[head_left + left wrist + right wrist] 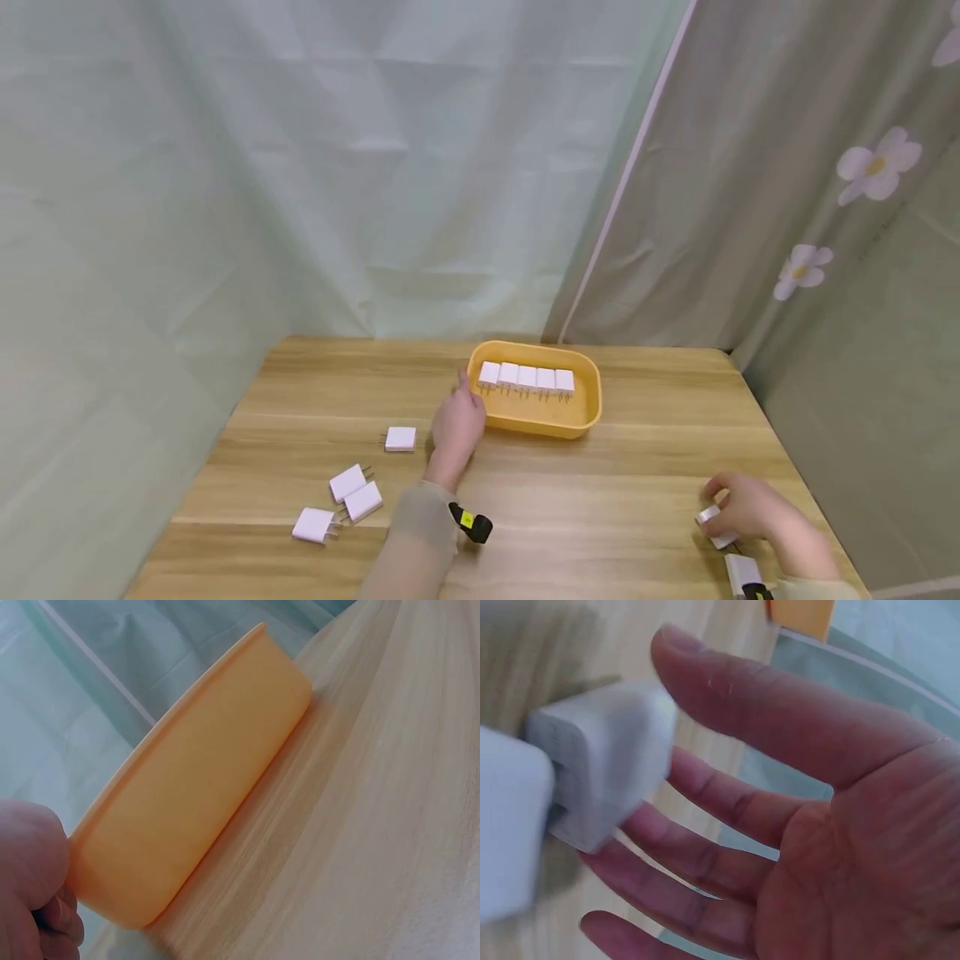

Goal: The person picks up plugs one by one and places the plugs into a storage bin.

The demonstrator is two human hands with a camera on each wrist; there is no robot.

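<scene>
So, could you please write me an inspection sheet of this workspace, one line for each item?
Surface: wooden table, light grain.
Job's things: yellow tray with five white plug adapters standing in a row; one white adapter at the right hand.
Clutter: four loose white adapters lying on the table's left part; another by the right wrist.
Hands: left hand rests at the tray's left end; right hand curls round its adapter.
Cables: nothing seen.
Surroundings: pale green curtain; flowered curtain at right.
</scene>
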